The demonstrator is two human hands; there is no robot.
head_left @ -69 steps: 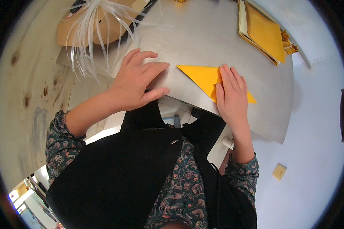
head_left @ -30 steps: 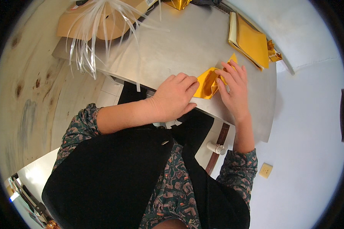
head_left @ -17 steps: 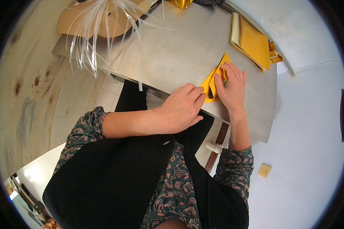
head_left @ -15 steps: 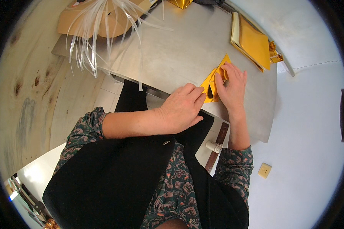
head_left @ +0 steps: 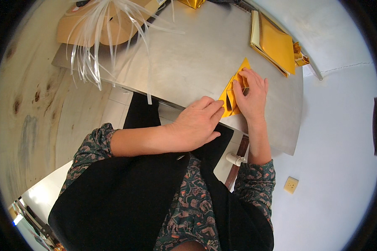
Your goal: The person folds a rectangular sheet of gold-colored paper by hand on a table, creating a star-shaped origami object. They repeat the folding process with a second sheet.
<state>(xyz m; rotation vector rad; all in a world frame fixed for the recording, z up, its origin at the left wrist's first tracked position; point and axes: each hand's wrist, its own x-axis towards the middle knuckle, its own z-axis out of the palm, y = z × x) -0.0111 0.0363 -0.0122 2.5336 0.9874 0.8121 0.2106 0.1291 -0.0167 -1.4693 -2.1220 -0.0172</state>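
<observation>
A shiny gold sheet of folded paper (head_left: 228, 98) lies near the front edge of the metal table, with a pointed tip toward the far side and raised folds across its middle. My right hand (head_left: 252, 94) reaches over its right side, thumb and fingertips curled in on a fold. From the left, my left hand (head_left: 197, 123) rests its outstretched fingertips on the paper's near left edge, the thumb held apart. Parts of the folds are hidden under my right fingers.
A stack of gold paper (head_left: 276, 44) lies at the right back of the metal table (head_left: 184, 54), beside small folded gold pieces (head_left: 300, 57). Clear plastic strips (head_left: 98, 54) hang over a cardboard box (head_left: 75, 27) at the far left. A wall (head_left: 335, 138) borders the right.
The paper's left part is pressed narrower and its folds stand closer together. My left fingertips have shifted slightly on its edge; my right hand keeps its grip. The view has moved a little.
</observation>
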